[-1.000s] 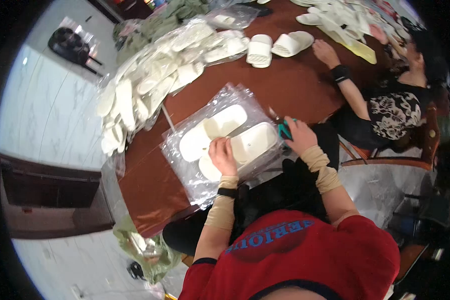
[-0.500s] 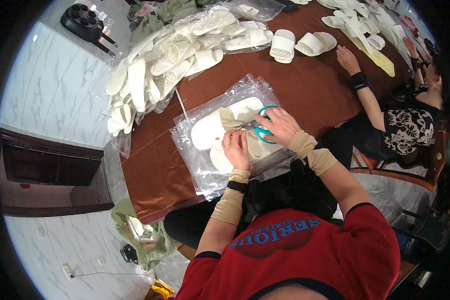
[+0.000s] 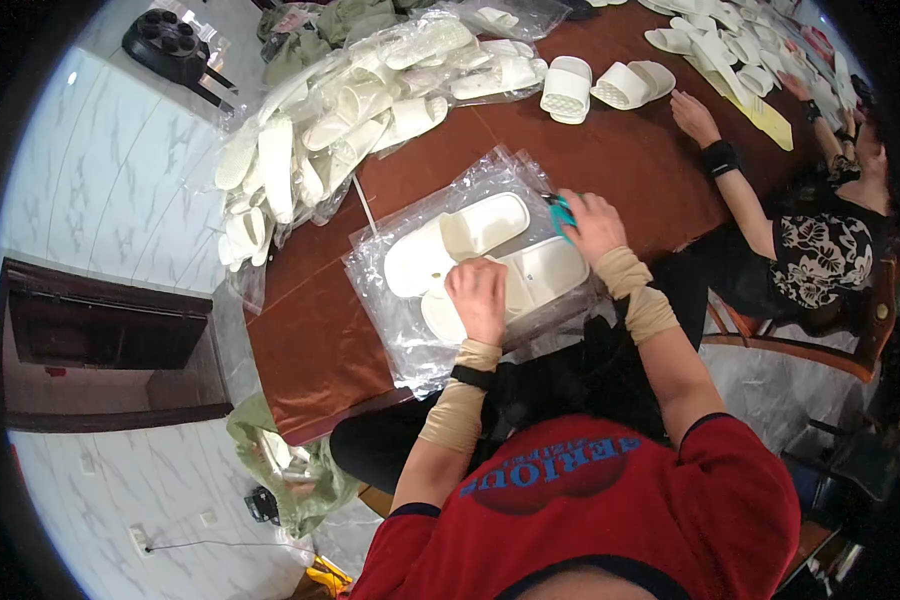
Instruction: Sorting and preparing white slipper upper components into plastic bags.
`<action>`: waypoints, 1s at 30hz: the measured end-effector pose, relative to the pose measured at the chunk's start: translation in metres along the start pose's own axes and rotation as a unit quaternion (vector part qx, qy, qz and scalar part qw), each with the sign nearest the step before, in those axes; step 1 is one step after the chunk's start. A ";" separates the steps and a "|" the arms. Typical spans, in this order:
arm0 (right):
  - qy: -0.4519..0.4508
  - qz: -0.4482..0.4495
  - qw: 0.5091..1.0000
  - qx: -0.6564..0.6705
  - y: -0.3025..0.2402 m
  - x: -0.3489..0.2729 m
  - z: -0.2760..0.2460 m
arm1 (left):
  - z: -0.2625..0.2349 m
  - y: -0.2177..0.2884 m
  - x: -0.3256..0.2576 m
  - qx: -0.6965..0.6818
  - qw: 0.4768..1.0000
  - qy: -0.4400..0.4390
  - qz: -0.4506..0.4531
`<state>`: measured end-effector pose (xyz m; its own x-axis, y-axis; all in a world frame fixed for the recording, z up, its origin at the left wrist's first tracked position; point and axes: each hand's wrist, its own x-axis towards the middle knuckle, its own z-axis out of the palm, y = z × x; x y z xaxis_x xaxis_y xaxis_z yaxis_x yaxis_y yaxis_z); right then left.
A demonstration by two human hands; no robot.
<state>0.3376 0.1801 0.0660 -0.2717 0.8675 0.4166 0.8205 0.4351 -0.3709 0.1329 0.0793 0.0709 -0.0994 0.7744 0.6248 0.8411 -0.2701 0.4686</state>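
Cream-white slippers (image 3: 470, 245) on clear, glinting plastic bags (image 3: 410, 330), over a reddish-brown table (image 3: 310, 340). Teal-green handles of scissors (image 3: 563, 212) in the right hand (image 3: 592, 222). Tan sleeves on both forearms, with a black band at the wrist of the left hand (image 3: 478, 298). Red shirt (image 3: 610, 520) with blue lettering, dark trousers below. Heap of more cream slippers (image 3: 320, 140) in clear wrapping. Black top with a white floral pattern (image 3: 820, 255) on the co-worker, plus a black wristband. Pale yellow sheet (image 3: 765, 115) beside more white slippers. Pale grey marbled floor (image 3: 100, 190), olive-green cloth (image 3: 270, 450), dark brown cabinet (image 3: 100, 340)
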 end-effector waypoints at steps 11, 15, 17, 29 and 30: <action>-0.080 0.063 0.994 -0.032 0.031 -0.025 0.007 | -0.092 0.100 -0.002 -0.455 0.849 -0.241 -0.118; -0.094 0.057 0.993 -0.048 0.039 -0.026 0.004 | -0.190 0.079 0.001 -0.416 0.884 0.070 -0.199; -0.095 0.048 0.994 -0.037 0.042 -0.028 0.003 | -0.238 0.043 -0.020 -0.370 0.872 0.217 -0.238; -0.125 -0.001 0.986 -0.113 0.080 -0.027 0.028 | -0.372 -0.096 -0.299 -0.156 0.677 0.591 -0.410; -0.131 -0.007 0.984 -0.117 0.084 -0.027 0.028 | -0.366 -0.107 -0.320 -0.156 0.652 0.595 -0.444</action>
<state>0.3998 0.2000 0.0001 -0.3787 0.9076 0.1815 0.9010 0.4064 -0.1521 -0.1201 -0.3490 0.0500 -0.9712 -0.2370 -0.0237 0.0408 -0.2637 0.9637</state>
